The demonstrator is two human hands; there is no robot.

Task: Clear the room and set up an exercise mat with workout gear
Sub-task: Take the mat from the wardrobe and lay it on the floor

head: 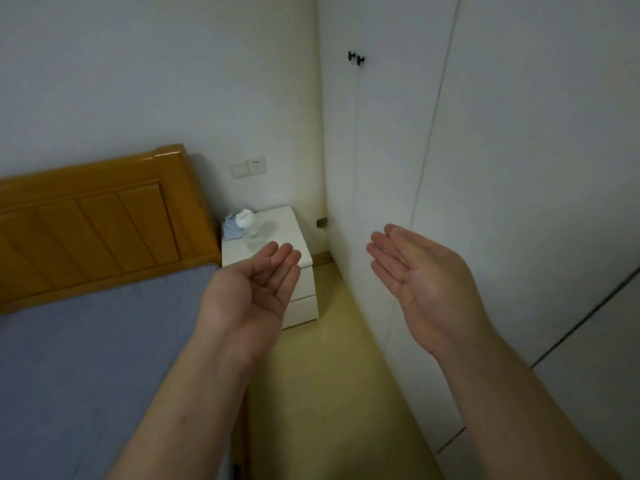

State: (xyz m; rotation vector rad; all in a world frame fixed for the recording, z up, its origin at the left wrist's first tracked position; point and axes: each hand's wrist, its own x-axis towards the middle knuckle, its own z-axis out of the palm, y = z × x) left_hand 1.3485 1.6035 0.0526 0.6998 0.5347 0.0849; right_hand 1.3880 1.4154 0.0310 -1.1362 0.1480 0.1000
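Between the bed and the wardrobe, at the corner end of the room, both hands are raised ahead of the camera and hold nothing. Left hand (249,289): palm turned up, fingers (280,261) loosely extended with a slight curl, in front of the white two-drawer bedside cabinet (303,296). Right hand (426,278): palm turned inward, fingers straight and together, in front of the white panelled wardrobe (519,168). Neither hand touches anything.

Exercise mat and workout gear: not in view, so their location cannot be established. The wardrobe is shut, with two small black knobs (356,58) high on its doors. It may hold them, but that is a guess.

Also noted:
- A bed with a blue-grey sheet (86,341) and an orange-brown wooden headboard (93,220).
- On the cabinet's surface, a clear plastic bottle with a white cap (251,230).
- Just beside the bottle, toward the headboard, a pale blue item (229,226) too blurred to identify.
- A narrow strip of pale yellow floor (329,375) between bed and wardrobe.

Assessment: the task looks to be at an early stage, and the step in hand appears to be surveying what needs clearing.

Recommended: lift the bottle first, gripped round its body and kept upright, since it looks light and easily tipped. Take the blue item next. Confirm the floor strip will take a mat laid flat before fetching one.
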